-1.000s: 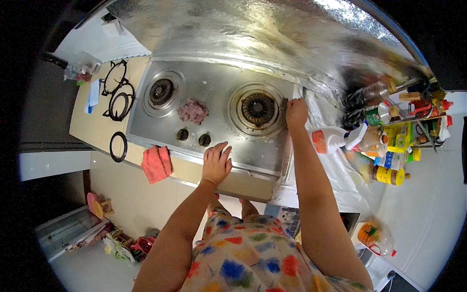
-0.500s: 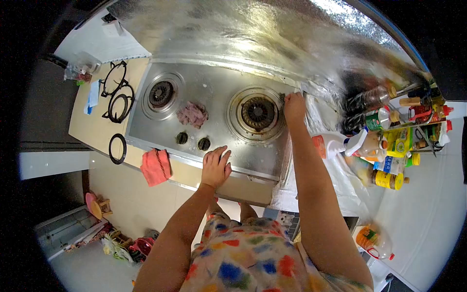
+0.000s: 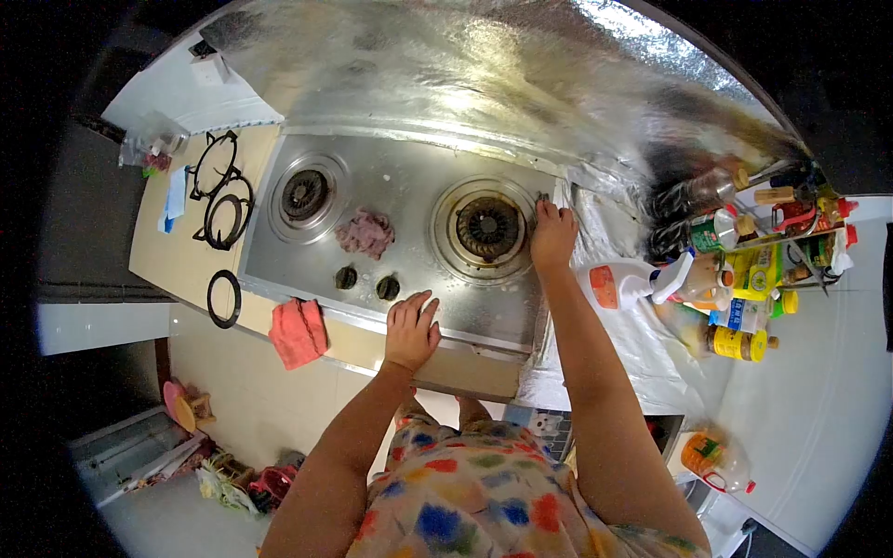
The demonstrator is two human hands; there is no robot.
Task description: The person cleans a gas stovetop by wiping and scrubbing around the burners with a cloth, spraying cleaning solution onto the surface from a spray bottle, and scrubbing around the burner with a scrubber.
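Observation:
My left hand rests palm down on the front edge of the steel gas stove, fingers spread and holding nothing. At the stove's right edge, beside the right burner, my right hand is closed on a small dark grey scouring pad, mostly hidden by the fingers. The burner has brownish stains around its ring. A crumpled pinkish cloth lies between the two burners, behind two black knobs. The left burner has no pan support over it.
Black pan supports and a black ring lie on the left counter. A red cloth hangs over the front edge. On the right, a white spray bottle lies near several sauce bottles. Foil covers the right counter.
My right hand has moved slightly down along the stove's right edge, toward my body. My left hand stays on the front edge. The view has shifted a little.

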